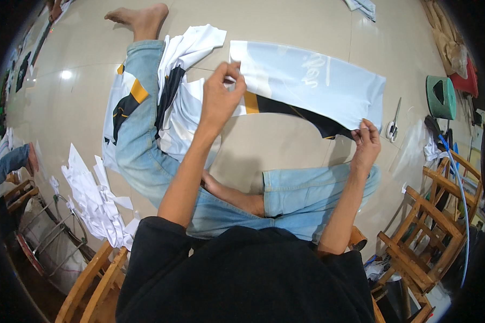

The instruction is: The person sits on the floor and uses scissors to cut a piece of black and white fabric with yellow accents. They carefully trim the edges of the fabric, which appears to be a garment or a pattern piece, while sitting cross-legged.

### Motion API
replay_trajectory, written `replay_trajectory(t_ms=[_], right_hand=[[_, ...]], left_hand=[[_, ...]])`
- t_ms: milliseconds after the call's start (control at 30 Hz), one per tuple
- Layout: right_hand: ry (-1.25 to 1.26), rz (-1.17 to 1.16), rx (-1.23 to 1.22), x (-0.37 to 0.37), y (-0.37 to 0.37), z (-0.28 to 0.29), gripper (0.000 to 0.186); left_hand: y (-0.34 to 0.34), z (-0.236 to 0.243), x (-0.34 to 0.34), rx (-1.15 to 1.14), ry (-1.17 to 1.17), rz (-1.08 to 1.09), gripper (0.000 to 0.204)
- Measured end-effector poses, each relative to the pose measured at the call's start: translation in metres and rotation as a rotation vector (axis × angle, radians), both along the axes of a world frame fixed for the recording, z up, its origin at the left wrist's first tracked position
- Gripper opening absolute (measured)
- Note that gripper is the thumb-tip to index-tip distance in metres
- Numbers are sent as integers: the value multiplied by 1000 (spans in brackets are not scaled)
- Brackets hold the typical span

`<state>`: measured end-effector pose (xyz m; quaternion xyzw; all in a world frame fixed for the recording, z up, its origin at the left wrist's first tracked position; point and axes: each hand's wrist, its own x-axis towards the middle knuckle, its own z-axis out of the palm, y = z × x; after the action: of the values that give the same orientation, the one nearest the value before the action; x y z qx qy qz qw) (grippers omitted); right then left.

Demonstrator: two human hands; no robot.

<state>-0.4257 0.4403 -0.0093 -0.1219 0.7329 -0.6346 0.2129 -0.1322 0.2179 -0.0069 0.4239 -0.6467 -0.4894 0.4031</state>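
Note:
A pale blue-white fabric panel (318, 81) stretches over the floor in front of me, with black and yellow parts showing along its lower edge. My left hand (223, 91) is closed in a pinch at its left end. At the lower right corner, my right hand (366, 142) pinches the cloth between thumb and fingers. White cloth pieces (191, 46) with black and yellow parts lie bunched over and beside my outstretched left leg. Beyond the panel's right end rests a pair of scissors (394, 121), blades pointing away.
White fabric scraps (94, 196) are heaped on the left. A green round object (441, 97) stands at the right, with wooden frames (428, 231) nearer me. Another person's leg (13, 164) shows at the far left. My bent right leg (318, 194) lies below the panel.

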Motion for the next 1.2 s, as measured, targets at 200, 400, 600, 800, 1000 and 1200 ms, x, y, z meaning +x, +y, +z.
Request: replay_trajectory(t_ms=[200,400,600,800,1000,1200], right_hand=[[-119,80,105,5,3,-2,21],[-94,227,316,19,16,-53,21],[-51,190,346,16,18,-58,20],[-24,188,354,15,28,-61,19],[-59,205,392,15,25,-58,19],[-80,175,398,16,23,-57,18]], left_hand=[[-12,-14,15,-130,-121,45,13],[21,-60,36,-200,-450,53,33],[30,-65,38,-356,-541,46,13],[36,-62,42,-348,-568,32,12],[38,-65,47,-395,-608,8,12],[37,-68,50,-371,-606,-15,12]])
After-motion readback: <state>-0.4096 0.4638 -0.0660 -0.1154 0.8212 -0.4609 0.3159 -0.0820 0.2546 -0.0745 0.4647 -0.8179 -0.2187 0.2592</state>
